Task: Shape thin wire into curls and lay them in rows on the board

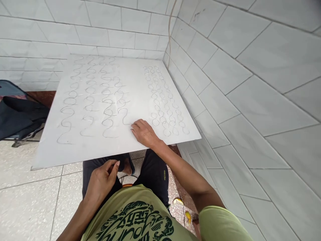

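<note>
A large white sheet (112,90) lies flat in front of me, covered with columns of looping pencil lines. My right hand (144,133) rests on its near edge, fingers curled together at the bottom of one wavy line; I cannot make out what they hold. My left hand (104,179) hovers below the sheet over my lap, thumb and fingers pinched together, with nothing visible between them. Small dense loops (165,100) fill the sheet's right part, larger ones (87,100) the left.
White tiled walls (250,83) stand close on the right and behind the sheet. A dark bag on a frame (20,115) sits at the left. Speckled floor tiles (37,194) lie below. Small yellow objects (183,209) are on the floor by my right leg.
</note>
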`<state>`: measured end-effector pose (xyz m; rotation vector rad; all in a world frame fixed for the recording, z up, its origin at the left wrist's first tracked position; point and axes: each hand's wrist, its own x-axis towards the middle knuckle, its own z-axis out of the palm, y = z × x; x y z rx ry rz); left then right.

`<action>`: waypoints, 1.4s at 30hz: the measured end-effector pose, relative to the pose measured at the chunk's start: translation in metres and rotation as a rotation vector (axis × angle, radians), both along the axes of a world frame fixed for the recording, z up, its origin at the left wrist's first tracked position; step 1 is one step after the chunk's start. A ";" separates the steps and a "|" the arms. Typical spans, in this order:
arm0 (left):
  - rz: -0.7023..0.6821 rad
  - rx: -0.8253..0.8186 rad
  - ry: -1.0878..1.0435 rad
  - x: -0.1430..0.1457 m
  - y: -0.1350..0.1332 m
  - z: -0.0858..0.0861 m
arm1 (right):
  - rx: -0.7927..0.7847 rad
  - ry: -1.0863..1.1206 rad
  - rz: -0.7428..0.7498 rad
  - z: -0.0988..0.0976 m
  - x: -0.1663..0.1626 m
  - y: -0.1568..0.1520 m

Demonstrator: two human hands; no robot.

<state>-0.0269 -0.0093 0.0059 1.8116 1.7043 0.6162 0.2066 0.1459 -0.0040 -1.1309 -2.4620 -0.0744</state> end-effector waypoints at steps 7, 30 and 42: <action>-0.154 -0.044 0.007 0.010 -0.010 -0.010 | -0.031 0.177 -0.146 -0.007 0.062 -0.058; -0.350 -0.023 0.109 0.040 -0.009 -0.007 | -0.087 0.141 -0.290 -0.031 0.027 -0.108; -0.318 -0.074 0.027 0.037 -0.006 -0.018 | -0.054 0.305 -0.175 -0.051 0.044 -0.118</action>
